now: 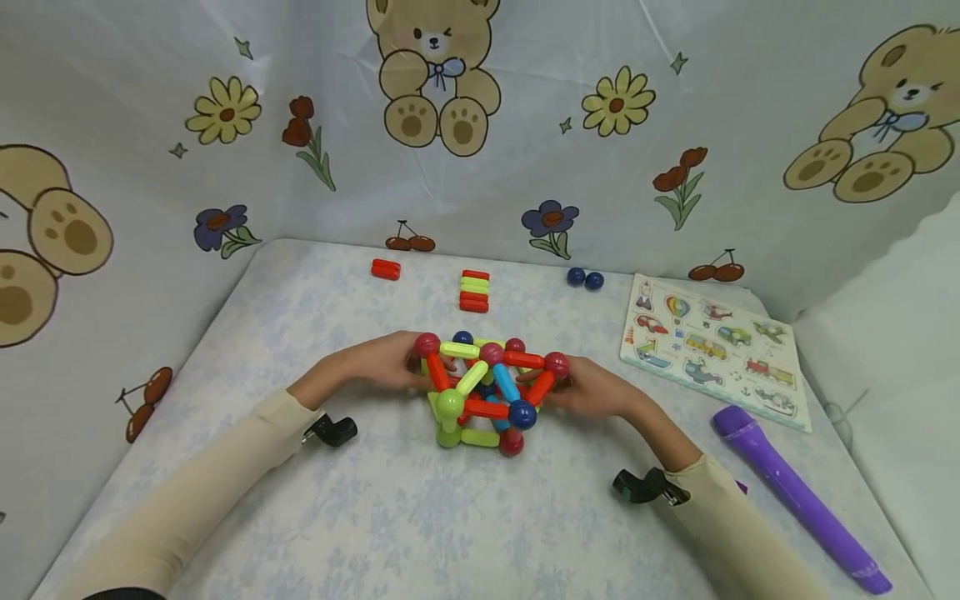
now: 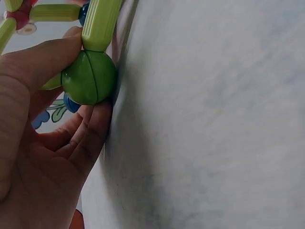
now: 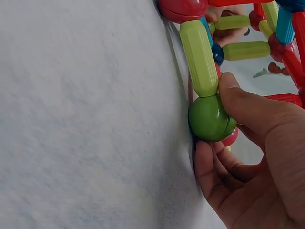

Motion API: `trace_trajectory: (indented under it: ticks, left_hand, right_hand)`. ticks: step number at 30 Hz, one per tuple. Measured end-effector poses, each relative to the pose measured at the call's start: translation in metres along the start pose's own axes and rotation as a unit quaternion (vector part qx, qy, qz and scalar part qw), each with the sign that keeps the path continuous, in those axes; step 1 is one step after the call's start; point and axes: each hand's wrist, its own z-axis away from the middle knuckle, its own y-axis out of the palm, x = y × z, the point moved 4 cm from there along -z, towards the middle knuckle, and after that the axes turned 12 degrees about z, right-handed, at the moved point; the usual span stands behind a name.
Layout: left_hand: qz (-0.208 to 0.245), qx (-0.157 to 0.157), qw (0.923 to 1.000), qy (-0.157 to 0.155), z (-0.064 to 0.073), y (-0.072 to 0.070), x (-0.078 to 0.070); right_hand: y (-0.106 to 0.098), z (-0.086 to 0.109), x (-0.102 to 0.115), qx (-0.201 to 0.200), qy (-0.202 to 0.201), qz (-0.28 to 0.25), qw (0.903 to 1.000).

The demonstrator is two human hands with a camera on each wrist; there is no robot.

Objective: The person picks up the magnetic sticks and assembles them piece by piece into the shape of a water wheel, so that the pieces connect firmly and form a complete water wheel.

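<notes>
A ball-and-stick magnetic construction toy (image 1: pixel 492 354) of red, yellow-green and blue rods with coloured balls sits on the table between both hands. My left hand (image 1: pixel 386 360) holds its left side. In the left wrist view, the thumb and fingers pinch a green ball (image 2: pixel 90 78) at a lower corner. On the opposite side my right hand (image 1: pixel 596 389) grips another green ball (image 3: pixel 209 118), thumb above and fingers below in the right wrist view. Both balls are close to the tabletop. The structure hides some fingertips in the head view.
Behind the structure lie red rods (image 1: pixel 386 269), a row of red and yellow-green rods (image 1: pixel 474 292) and two blue balls (image 1: pixel 576 277). To the right are a picture board (image 1: pixel 712 342) and a long purple stick (image 1: pixel 798 496). A printed cloth (image 1: pixel 465 192) hangs behind the table.
</notes>
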Motion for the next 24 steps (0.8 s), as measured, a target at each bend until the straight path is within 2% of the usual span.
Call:
trace_trajectory:
  ticks: [6, 15, 19, 24]
  left_hand:
    - [0.012, 0.001, 0.9999, -0.013, -0.005, -0.003, 0.006]
    - [0.015, -0.014, 0.9998, 0.007, -0.006, -0.005, 0.002]
    - [0.0, -0.035, 0.9994, 0.006, -0.006, -0.007, -0.002]
    - [-0.01, -0.063, 0.9979, -0.013, -0.007, -0.011, -0.007]
  right_hand:
    - [-0.002, -0.005, -0.007, 0.002, 0.012, -0.002, 0.9999]
    - [-0.005, -0.004, -0.01, -0.009, 0.011, 0.005, 0.9999]
    - [-0.008, -0.002, -0.009, -0.031, 0.017, 0.027, 0.999]
    - [-0.013, -0.001, -0.009, -0.061, 0.038, 0.049, 0.9962]
